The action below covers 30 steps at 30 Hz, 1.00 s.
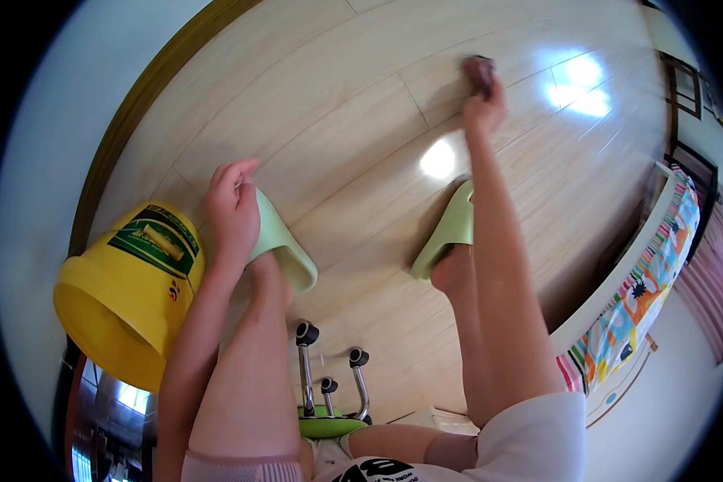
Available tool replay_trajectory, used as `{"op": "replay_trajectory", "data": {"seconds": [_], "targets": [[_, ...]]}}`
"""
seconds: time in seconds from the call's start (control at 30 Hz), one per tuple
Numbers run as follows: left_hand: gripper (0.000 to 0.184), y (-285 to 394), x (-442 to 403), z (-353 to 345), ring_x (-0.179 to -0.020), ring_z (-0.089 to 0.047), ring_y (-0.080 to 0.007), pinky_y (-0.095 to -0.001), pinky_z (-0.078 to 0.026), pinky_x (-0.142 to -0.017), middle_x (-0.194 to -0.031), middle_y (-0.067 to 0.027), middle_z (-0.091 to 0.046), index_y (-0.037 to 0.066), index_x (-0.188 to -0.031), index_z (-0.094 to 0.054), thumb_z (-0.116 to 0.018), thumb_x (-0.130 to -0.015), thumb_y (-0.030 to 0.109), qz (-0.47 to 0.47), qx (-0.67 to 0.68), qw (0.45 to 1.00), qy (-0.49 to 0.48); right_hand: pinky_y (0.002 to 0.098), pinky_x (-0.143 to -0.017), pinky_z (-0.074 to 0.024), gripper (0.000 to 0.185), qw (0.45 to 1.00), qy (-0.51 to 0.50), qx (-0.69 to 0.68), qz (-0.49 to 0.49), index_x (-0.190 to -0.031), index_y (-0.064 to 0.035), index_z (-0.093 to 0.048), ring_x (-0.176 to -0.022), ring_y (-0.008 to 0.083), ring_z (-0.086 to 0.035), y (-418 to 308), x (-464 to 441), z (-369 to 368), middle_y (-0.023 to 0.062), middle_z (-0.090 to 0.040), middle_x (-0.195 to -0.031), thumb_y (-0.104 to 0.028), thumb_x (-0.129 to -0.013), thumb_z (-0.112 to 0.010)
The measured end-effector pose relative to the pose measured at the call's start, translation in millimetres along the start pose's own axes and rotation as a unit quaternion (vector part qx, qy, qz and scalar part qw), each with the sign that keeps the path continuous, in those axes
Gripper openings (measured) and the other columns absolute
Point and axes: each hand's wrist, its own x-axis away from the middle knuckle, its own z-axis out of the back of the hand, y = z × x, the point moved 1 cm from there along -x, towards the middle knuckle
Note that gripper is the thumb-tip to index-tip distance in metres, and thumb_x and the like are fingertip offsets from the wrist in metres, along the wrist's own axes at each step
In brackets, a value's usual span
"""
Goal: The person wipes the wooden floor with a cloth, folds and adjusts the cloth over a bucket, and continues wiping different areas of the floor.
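Note:
My right hand (485,112) reaches far forward over the wooden floor (361,153), its fingers closed on a dark reddish-brown cloth (479,74) that is blurred and looks bunched up. My left hand (234,205) is beside the left green slipper (277,241), with bent fingers and nothing visible in it. A yellow bucket (108,293) with a green label lies tilted to the left of my left forearm. The right green slipper (451,229) is partly hidden by my right arm.
A green stool (329,426) with chrome legs and black casters is between my legs. To the right is a bed or low furniture edge with a colourful patterned cloth (635,297). A brown baseboard (124,132) runs along the wall at left.

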Motion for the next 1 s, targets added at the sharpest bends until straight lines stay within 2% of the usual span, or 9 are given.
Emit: {"op": "replay_trajectory", "data": {"seconds": [0.07,0.1,0.13,0.3,0.4,0.57,0.77,0.87,1.0], "targets": [[0.026,2,5,1,-0.104,-0.063,-0.0177,-0.0275,-0.048,-0.089,-0.108,-0.0090,-0.063,0.000,-0.111,-0.066,-0.049,-0.092,-0.006,-0.002,-0.007,1.000,0.000,0.0414,-0.089,-0.0484,0.050,0.991,-0.043,0.014,0.129,-0.118,-0.0081,-0.066,-0.095,0.0336,-0.065,-36,58,-11,0.0147,-0.070,-0.107,0.007,-0.073,-0.051],[0.026,3,7,-1,-0.103,-0.063,-0.0176,-0.0274,-0.048,-0.089,-0.108,-0.0090,-0.063,-0.001,-0.111,-0.065,-0.049,-0.092,-0.006,-0.001,0.001,1.000,-0.002,0.0407,-0.092,-0.0432,0.057,0.983,-0.033,-0.014,0.178,-0.119,-0.0118,-0.067,-0.098,0.0304,-0.063,-59,90,-12,0.0120,-0.069,-0.109,0.009,-0.069,-0.049],[0.026,3,10,-2,-0.102,-0.063,-0.0175,-0.0273,-0.048,-0.089,-0.108,-0.0090,-0.063,-0.001,-0.111,-0.065,-0.049,-0.092,-0.006,0.001,0.010,1.000,-0.003,0.0379,-0.095,-0.0383,0.059,0.979,-0.086,-0.056,0.176,-0.119,-0.0140,-0.067,-0.106,0.0256,-0.061,-78,120,-8,0.0099,-0.069,-0.115,0.010,-0.068,-0.050],[0.025,1,20,5,-0.099,-0.062,-0.0148,-0.0258,-0.048,-0.087,-0.109,-0.0088,-0.064,-0.001,-0.111,-0.065,-0.050,-0.092,-0.005,-0.005,0.084,0.996,-0.012,0.0354,-0.089,-0.0416,0.056,0.948,-0.224,-0.100,0.202,-0.114,-0.0139,-0.070,-0.103,0.0229,-0.063,-120,227,20,0.0070,-0.069,-0.118,0.013,-0.069,-0.051],[0.024,-6,15,9,-0.096,-0.061,-0.0124,-0.0246,-0.048,-0.085,-0.109,-0.0081,-0.065,-0.001,-0.111,-0.065,-0.051,-0.093,-0.004,0.025,0.123,0.992,-0.016,0.0340,-0.088,-0.0415,0.051,0.928,-0.293,-0.127,0.193,-0.113,-0.0128,-0.071,-0.100,0.0240,-0.062,-126,217,25,0.0051,-0.070,-0.114,0.010,-0.071,-0.053],[0.023,4,30,16,-0.093,-0.061,-0.0103,-0.0240,-0.048,-0.083,-0.105,-0.0071,-0.067,-0.002,-0.111,-0.065,-0.050,-0.095,-0.004,0.062,0.137,0.988,-0.021,0.0340,-0.086,-0.0425,0.050,0.899,-0.239,-0.191,0.314,-0.113,-0.0200,-0.072,-0.090,0.0251,-0.062,-206,159,-42,0.0012,-0.072,-0.105,0.009,-0.075,-0.055],[0.023,1,29,10,-0.101,-0.061,-0.0121,-0.0259,-0.048,-0.089,-0.108,-0.0068,-0.066,-0.002,-0.113,-0.065,-0.050,-0.095,-0.003,0.078,0.146,0.986,-0.014,0.0357,-0.092,-0.0413,0.036,0.819,-0.361,-0.069,0.440,-0.106,-0.0331,-0.075,-0.105,0.0237,-0.056,-290,184,-131,-0.0084,-0.070,-0.111,-0.011,-0.079,-0.064],[0.023,3,23,10,-0.097,-0.065,-0.0193,-0.0297,-0.050,-0.088,-0.105,-0.0109,-0.064,-0.002,-0.105,-0.067,-0.049,-0.091,-0.007,0.072,0.160,0.984,0.004,0.0394,-0.096,-0.0392,0.035,0.801,-0.403,-0.063,0.438,-0.105,-0.0357,-0.075,-0.111,0.0232,-0.053,-278,190,-132,-0.0111,-0.067,-0.116,-0.016,-0.078,-0.068],[0.025,6,21,12,-0.102,-0.064,-0.0184,-0.0285,-0.049,-0.090,-0.109,-0.0108,-0.065,-0.002,-0.107,-0.066,-0.047,-0.091,-0.007,0.074,0.182,0.980,-0.001,0.0394,-0.098,-0.0377,0.037,0.786,-0.443,-0.122,0.414,-0.103,-0.0324,-0.075,-0.113,0.0236,-0.052,-207,179,-79,-0.0106,-0.068,-0.113,-0.011,-0.074,-0.068]]}}
